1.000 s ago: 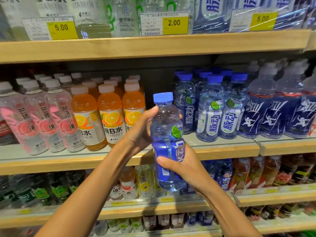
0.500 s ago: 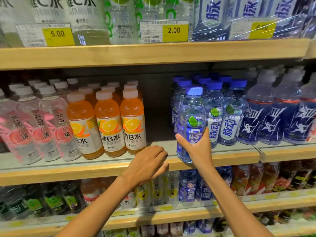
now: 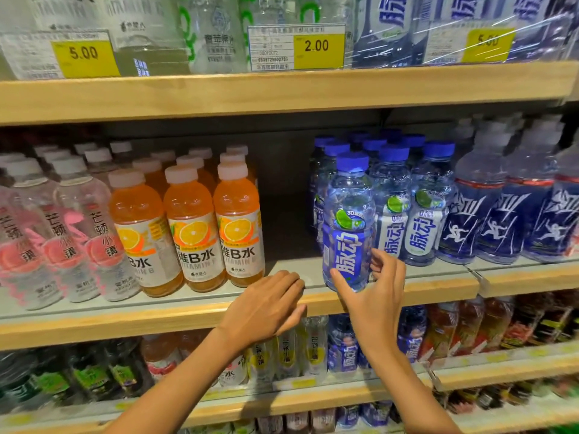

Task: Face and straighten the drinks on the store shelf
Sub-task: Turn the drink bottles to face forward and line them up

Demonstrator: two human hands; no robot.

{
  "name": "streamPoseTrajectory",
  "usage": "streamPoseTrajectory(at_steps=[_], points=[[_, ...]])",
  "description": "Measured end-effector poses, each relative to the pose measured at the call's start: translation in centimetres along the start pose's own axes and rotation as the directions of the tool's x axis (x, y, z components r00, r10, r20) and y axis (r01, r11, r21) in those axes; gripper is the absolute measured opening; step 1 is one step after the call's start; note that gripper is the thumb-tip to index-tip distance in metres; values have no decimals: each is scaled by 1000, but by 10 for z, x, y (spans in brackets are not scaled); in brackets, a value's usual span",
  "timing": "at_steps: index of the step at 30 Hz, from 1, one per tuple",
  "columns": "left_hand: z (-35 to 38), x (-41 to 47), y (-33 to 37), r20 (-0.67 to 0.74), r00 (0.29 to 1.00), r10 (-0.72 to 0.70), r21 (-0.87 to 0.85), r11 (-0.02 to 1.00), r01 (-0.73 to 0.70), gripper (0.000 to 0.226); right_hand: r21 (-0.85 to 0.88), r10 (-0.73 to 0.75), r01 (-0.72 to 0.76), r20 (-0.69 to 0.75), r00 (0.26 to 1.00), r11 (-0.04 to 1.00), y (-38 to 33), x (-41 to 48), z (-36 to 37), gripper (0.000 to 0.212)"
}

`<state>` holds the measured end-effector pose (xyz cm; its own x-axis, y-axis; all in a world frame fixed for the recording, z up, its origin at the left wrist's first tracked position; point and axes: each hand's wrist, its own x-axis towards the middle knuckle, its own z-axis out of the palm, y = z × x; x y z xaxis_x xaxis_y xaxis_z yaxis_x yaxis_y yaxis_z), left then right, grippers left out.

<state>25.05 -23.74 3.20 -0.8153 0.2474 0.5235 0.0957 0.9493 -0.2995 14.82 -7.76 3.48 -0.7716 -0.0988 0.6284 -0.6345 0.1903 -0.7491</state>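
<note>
The blue bottle [image 3: 348, 227] now stands upright on the shelf [image 3: 438, 285]; right hand [image 3: 374, 297] fingers pinch its base, left hand [image 3: 266, 305] fingers loosely together left of it.

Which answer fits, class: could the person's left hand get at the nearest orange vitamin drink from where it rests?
Probably yes. The left hand lies empty on the shelf edge, just right of the rightmost front orange bottle. Only bare shelf lies between them, and the bottle stands in the front row.

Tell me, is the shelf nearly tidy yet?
Partly. The orange bottles stand in a neat row, labels forward. The right hand is setting a blue bottle at the shelf's front edge. Left hand rests empty. A gap beside it remains unfilled.
</note>
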Motion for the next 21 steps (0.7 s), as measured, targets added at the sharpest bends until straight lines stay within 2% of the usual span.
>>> streamPoseTrajectory(at_steps=[6,15,21], points=[[-3,1,2,3,1000,-15,-24,1000,16,39,-125,-21,26,47,999,992,-1,6,5,54],[-6,1,4,3,999,-40,-20,999,41,41,-302,-2,57,177,984,952,-2,14,12,53],[-8,1,7,-3,998,-58,-24,998,57,40,-279,50,9,206,977,960,-3,15,3,51]])
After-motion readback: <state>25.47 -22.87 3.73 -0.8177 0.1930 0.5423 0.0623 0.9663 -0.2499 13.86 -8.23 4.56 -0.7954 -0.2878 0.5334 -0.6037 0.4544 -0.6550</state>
